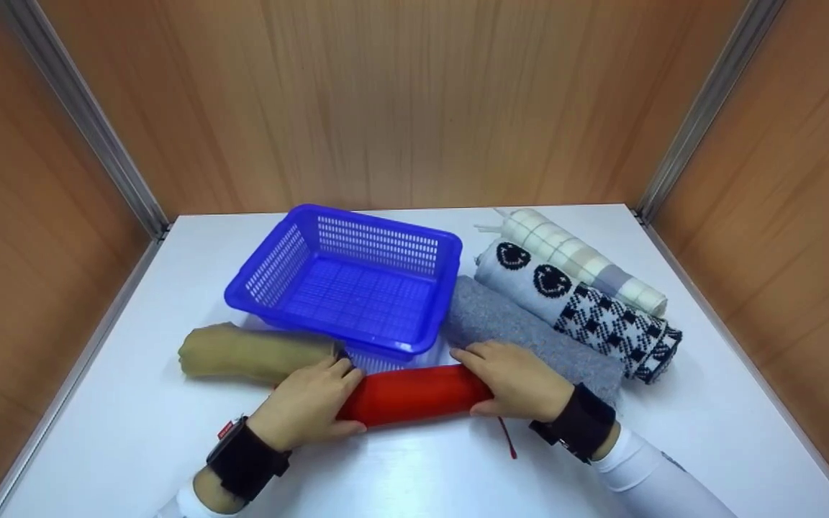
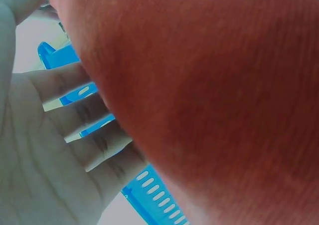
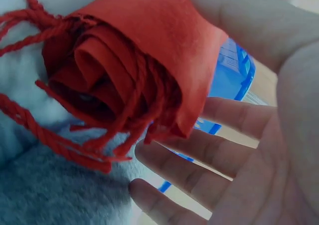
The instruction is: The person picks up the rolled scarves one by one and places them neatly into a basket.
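A rolled red scarf (image 1: pixel 414 394) lies crosswise in front of the basket, a hand at each end. My left hand (image 1: pixel 314 403) holds its left end, thumb on the near side and fingers along the far side. My right hand (image 1: pixel 519 381) holds the right end the same way, and a red tassel hangs out beside it. In the right wrist view, the scarf's end (image 3: pixel 114 80) shows its coiled layers and twisted fringe. Red fabric (image 2: pixel 199 95) fills much of the left wrist view, with the fingers reaching behind it.
A blue plastic basket (image 1: pixel 450 273) with nothing in it stands behind the scarf. An olive roll (image 1: pixel 249 352) lies at left. On the right are a grey roll (image 1: pixel 529 334), a black-and-white patterned roll (image 1: pixel 601 316) and a cream checked roll (image 1: pixel 580 255). Wooden panels enclose the white table.
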The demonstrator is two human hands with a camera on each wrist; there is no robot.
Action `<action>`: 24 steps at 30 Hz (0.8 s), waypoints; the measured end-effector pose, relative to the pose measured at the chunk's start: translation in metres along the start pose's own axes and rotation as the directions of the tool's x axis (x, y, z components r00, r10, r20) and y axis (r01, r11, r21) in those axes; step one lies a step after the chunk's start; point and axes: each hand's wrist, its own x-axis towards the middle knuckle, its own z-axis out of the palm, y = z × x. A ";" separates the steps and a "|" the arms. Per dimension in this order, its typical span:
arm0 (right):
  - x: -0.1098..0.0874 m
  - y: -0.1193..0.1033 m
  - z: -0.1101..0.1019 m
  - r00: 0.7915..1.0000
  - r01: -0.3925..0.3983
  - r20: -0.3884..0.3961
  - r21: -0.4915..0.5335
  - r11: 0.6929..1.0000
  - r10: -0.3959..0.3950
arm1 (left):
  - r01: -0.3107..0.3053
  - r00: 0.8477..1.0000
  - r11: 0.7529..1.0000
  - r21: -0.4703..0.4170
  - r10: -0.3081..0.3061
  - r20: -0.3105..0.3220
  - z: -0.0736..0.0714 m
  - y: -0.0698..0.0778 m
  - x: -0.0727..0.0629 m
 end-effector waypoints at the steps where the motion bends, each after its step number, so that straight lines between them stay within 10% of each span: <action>1: 0.001 0.000 0.001 1.000 0.003 0.001 -0.002 1.000 -0.003 | 0.000 1.000 1.000 -0.001 0.000 0.003 0.001 0.000 0.000; 24: 0.006 -0.007 0.026 0.999 -0.021 0.044 0.055 0.998 0.018 | 0.003 0.999 1.000 -0.028 -0.002 0.053 0.013 0.003 0.001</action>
